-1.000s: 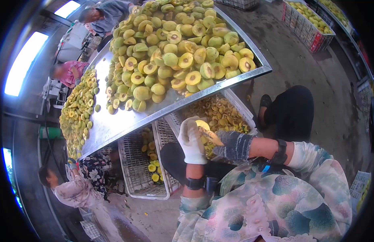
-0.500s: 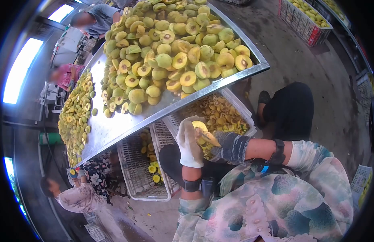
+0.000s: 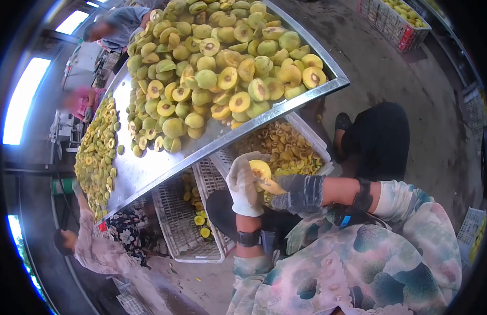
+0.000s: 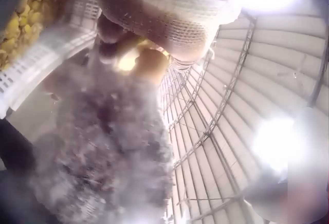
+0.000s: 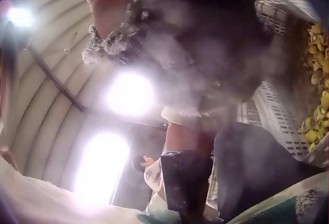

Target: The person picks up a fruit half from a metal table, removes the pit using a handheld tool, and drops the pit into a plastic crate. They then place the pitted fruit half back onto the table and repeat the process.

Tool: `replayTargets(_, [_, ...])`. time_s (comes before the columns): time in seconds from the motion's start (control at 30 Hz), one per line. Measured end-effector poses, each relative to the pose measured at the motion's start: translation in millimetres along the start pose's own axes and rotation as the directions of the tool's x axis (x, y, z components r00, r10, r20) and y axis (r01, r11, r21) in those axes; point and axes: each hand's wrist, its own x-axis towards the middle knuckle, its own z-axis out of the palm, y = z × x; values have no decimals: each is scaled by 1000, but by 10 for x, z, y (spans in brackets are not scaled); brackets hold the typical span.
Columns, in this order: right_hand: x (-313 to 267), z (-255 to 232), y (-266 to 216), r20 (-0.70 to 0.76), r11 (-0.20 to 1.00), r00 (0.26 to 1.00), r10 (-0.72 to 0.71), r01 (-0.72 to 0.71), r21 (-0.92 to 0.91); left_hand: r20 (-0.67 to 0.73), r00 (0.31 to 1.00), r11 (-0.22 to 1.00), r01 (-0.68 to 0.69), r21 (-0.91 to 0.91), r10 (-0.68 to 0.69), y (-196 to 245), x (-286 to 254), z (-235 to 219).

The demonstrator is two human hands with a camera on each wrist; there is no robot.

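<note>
My left hand [image 3: 243,185], in a white glove, holds a yellow halved stone fruit [image 3: 260,169] with its pale cut face toward the head camera. My right hand [image 3: 297,192], in a mottled grey knit glove, meets it from the right. Between them a tan-orange pointed piece [image 3: 271,186] sticks out of the grey glove against the fruit; I cannot tell what it is. The left wrist view shows that tan-orange piece [image 4: 151,62] close under the white glove [image 4: 169,26]. In the right wrist view the grey glove [image 5: 200,44] hides its own fingers.
A metal table [image 3: 162,175] heaped with halved green-yellow fruit [image 3: 205,79] stands in front. Beneath its edge are a crate [image 3: 312,137] of fruit pieces and another white crate [image 3: 172,231]. Other people work along the table's left side. A filled crate [image 3: 398,30] stands at back right.
The fruit in the left hand has turned so more of its cut face shows, and the tan-orange piece has shifted slightly lower. The table has slid a little left in view.
</note>
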Motion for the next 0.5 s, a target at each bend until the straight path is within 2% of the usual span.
replayTargets(0.03, [-58,-50,-100,205,910,946,252,-304,282,47,998,998,-39,-56,42,-25,9,-24])
replayTargets(0.07, [-48,-61,-28,212,910,944,252,-306,281,94,992,991,-74,-113,85,-37,15,-45])
replayTargets(0.1, [-31,-66,57,372,641,902,220,-421,642,88,993,991,-74,-110,84,-52,21,-14])
replayTargets(0.13, [-27,-55,125,496,221,860,118,-510,831,47,999,967,-3,-254,16,-78,24,62])
replayTargets(0.17, [-23,-49,167,499,220,859,117,-512,830,19,998,917,57,-395,-54,-89,44,110])
replayTargets(0.23, [-27,-44,159,413,329,897,154,-441,835,18,999,925,49,-376,-46,-123,89,83])
replayTargets(0.27, [13,-65,248,415,332,897,155,-442,833,92,995,941,62,-334,-33,-141,118,34])
replayTargets(0.3, [84,-88,293,429,428,895,121,-437,791,163,986,955,68,-289,-21,-148,144,-2])
replayTargets(0.33, [137,-92,327,449,518,889,88,-426,742,156,988,956,62,-288,-17,-158,151,-17])
replayTargets(0.37, [171,-85,356,456,521,886,86,-430,737,90,995,958,75,-277,-52,-171,147,-17])
replayTargets(0.4, [167,-35,111,227,943,971,79,-146,298,22,996,960,91,-266,-89,-145,131,2])
replayTargets(0.43, [166,5,-20,44,939,995,-87,97,-329,15,996,961,90,-262,-89,-113,112,27])
replayTargets(0.47, [362,58,294,27,916,957,-288,283,-284,-103,982,918,106,-382,-156,-66,98,61])
replayTargets(0.5, [451,84,442,30,913,956,-293,289,-287,-208,951,860,99,-501,-231,-12,102,83])
